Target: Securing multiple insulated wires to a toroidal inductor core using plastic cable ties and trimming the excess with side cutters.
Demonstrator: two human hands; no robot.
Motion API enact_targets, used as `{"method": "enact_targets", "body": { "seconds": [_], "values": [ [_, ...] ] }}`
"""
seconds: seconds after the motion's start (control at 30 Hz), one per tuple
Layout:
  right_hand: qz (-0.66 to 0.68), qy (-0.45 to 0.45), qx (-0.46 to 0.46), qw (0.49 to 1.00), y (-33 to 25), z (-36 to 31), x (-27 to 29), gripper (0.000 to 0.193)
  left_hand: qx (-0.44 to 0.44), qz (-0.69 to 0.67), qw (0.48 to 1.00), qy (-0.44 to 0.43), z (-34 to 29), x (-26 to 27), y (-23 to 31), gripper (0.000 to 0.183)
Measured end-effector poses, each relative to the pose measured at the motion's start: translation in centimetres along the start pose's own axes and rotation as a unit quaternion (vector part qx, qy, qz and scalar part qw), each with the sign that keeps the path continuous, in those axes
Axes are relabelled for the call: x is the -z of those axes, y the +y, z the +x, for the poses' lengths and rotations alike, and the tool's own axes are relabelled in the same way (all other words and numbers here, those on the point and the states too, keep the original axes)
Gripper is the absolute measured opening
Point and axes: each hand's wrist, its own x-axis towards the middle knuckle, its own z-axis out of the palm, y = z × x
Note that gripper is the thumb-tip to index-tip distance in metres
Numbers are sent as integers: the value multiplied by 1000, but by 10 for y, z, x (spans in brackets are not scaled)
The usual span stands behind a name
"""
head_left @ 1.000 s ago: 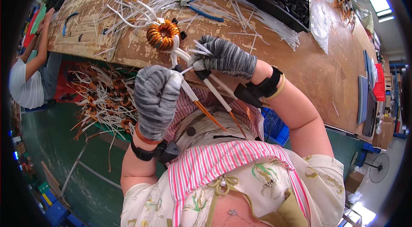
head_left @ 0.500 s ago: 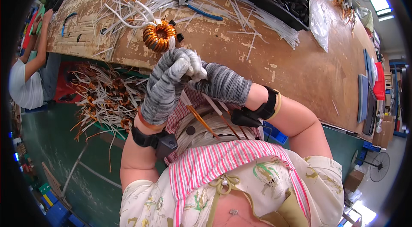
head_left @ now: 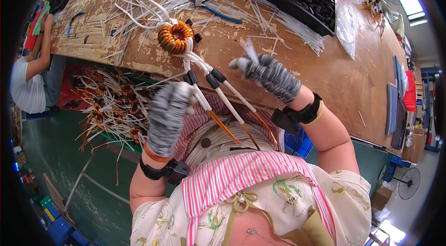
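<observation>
The copper-wound ring (head_left: 175,37) lies on the workbench (head_left: 334,69), left of the black bin (head_left: 283,7) and nearer the person; its white-sleeved leads (head_left: 230,106) extend past the bench edge. On the bin's near side, the right hand (head_left: 274,76) curls partly shut around thin white strips (head_left: 251,51). Farther left and nearer than the bin, the blurred left hand (head_left: 167,116) is loosely curled; whether it grips anything cannot be told.

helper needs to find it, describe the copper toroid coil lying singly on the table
Start at the worn wooden table, near edge, left of centre. Just beyond the gloved left hand lies the copper-wound toroid coil. Unlike the tangled coils heaped left of that hand, it sits apart, black sleeves on its white leads.
</observation>
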Motion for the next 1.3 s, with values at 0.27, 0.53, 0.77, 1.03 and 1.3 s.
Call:
{"method": "enact_targets", "body": {
  "seconds": [0.27,0.53,0.77,1.03,1.3],
  "values": [
    [-81,-13,100,992,7,-4,-31,25,-47,94,991,-85,19,-32,-31,22],
    [407,-52,144,901,-1,1,16,49,-114,41,993,15,5,-27,-17,20],
    [506,-112,159,840,-21,-5,-27,45,-207,193,955,-95,3,-45,10,19],
    [410,-36,188,892,-21,-5,4,49,-212,62,974,55,2,-19,1,12],
    [124,-29,131,983,-36,-28,-14,35,-127,58,989,-44,3,-27,0,13]
  ]
}}
